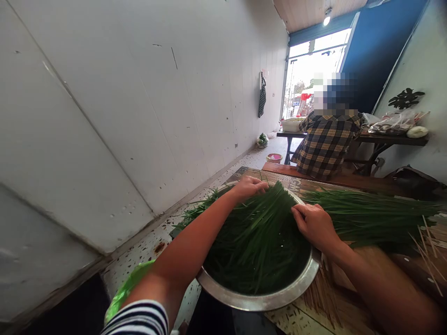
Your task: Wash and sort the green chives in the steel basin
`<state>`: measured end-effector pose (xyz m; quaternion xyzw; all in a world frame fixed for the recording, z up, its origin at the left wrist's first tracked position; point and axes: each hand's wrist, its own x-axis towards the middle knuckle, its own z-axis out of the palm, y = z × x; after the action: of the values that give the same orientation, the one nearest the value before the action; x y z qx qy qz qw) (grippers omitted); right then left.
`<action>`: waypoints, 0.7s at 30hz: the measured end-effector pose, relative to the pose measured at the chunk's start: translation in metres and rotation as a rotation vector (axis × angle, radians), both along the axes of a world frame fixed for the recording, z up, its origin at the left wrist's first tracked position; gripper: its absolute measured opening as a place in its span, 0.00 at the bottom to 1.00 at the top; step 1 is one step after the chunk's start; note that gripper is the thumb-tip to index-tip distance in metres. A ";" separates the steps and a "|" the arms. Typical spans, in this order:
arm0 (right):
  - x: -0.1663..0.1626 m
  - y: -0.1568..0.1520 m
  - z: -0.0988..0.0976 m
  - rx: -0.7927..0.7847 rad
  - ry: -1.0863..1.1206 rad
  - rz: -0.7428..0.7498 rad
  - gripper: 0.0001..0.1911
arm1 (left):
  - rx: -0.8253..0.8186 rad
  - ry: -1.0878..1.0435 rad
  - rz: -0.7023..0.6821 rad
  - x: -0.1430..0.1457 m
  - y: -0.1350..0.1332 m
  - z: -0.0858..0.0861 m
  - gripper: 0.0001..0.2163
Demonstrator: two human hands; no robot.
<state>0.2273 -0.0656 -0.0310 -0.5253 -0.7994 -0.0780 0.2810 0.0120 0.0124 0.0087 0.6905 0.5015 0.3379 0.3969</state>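
Observation:
A big metal basin (265, 298) holds water and a thick bunch of long green chives (258, 237). My left hand (248, 187) lies on the far end of the bunch at the basin's back rim, fingers curled over the leaves. My right hand (313, 224) grips the same bunch at the basin's right side, fingers closed round the leaves. Both forearms reach in from below.
More chives (370, 215) lie on the wooden table (366, 260) to the right, with thin bamboo skewers (428, 251). A person in a plaid shirt (326, 142) sits at a bench beyond. A white wall (139, 116) runs along the left. A green bag (127, 288) lies below.

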 end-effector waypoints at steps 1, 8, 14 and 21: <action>0.000 0.000 0.001 0.003 0.008 0.015 0.16 | -0.015 -0.024 -0.013 -0.001 0.000 -0.001 0.16; 0.001 -0.001 0.007 0.049 0.082 0.152 0.16 | -0.254 -0.334 -0.177 0.005 -0.008 0.003 0.21; 0.001 -0.002 0.006 0.002 0.131 0.092 0.16 | -0.328 -0.513 -0.208 0.006 -0.013 0.009 0.19; 0.002 -0.003 0.011 -0.101 0.068 0.025 0.17 | -0.316 -0.606 -0.140 0.004 -0.007 0.005 0.19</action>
<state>0.2297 -0.0688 -0.0204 -0.5312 -0.7986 -0.0163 0.2824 0.0160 0.0056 0.0142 0.5215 0.3585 0.4179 0.6519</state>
